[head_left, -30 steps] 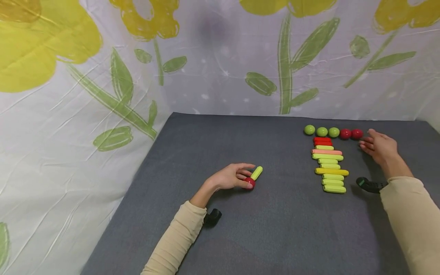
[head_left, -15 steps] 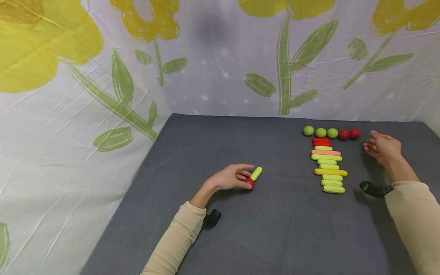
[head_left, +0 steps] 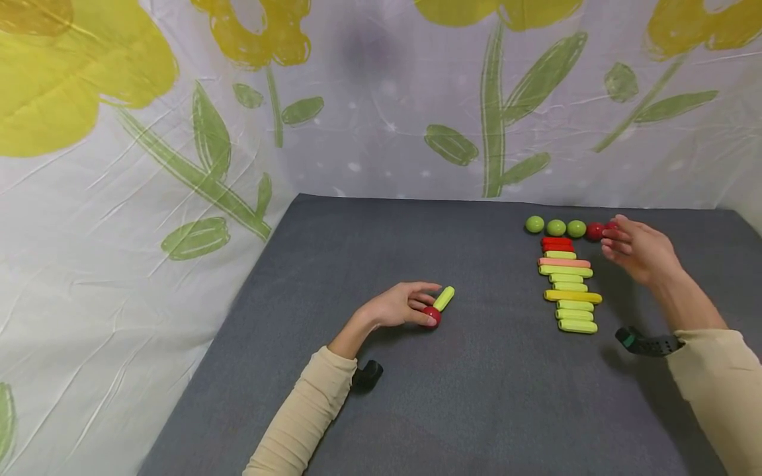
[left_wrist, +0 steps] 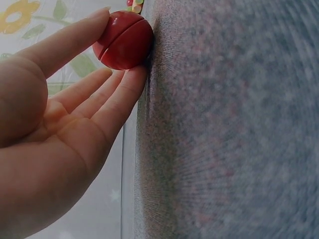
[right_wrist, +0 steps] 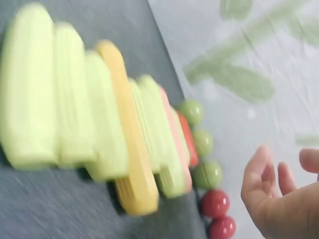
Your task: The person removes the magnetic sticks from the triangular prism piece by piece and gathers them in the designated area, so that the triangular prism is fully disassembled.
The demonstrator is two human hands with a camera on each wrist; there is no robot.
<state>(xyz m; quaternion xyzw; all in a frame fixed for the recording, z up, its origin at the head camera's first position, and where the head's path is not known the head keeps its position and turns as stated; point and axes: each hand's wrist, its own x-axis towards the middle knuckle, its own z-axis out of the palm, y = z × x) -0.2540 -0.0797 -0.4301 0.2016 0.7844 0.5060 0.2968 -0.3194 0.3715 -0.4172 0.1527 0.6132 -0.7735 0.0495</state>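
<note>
My left hand (head_left: 395, 305) pinches a glossy red ball (head_left: 431, 317) between thumb and fingers, low over the dark tabletop. The left wrist view shows a groove around this red ball (left_wrist: 125, 41). Just beyond it lies a short yellow-green stick (head_left: 444, 299), close to the fingertips. My right hand (head_left: 645, 254) hovers with loosely bent fingers and nothing in its grasp. It is nearest to the right end of a row of green balls (head_left: 556, 228) and red balls (head_left: 594, 231). Its fingers partly cover the last red ball in the head view.
Below the ball row runs a column of several sticks side by side: red, yellow-green, pink and one longer yellow stick (head_left: 573, 297). Black wrist devices (head_left: 645, 342) hang under both sleeves. A flower-printed cloth (head_left: 381, 119) rises behind the dark table (head_left: 476, 396).
My right hand first drifts right, away from the ball row, then comes back left, so its fingers overlap the last red ball. The left hand keeps its place on its red ball.
</note>
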